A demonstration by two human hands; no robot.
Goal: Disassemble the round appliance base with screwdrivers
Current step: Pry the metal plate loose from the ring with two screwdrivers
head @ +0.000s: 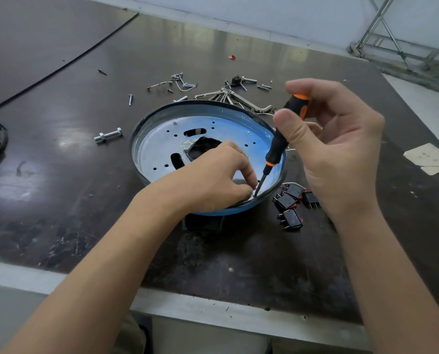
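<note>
- While our right hand (341, 149) grips the screwdriver (277, 146), tip in the base (162, 139) on the table (60, 162), it may slip.
- Our left hand (213, 177) curls beside the tip (holding what, unclear), risking a jab.

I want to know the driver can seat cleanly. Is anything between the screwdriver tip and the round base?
Nothing visible does. The right hand holds the screwdriver with its tip down at the near rim of the round base. The left hand has its fingertips right beside the tip, hiding any screw there.
</note>
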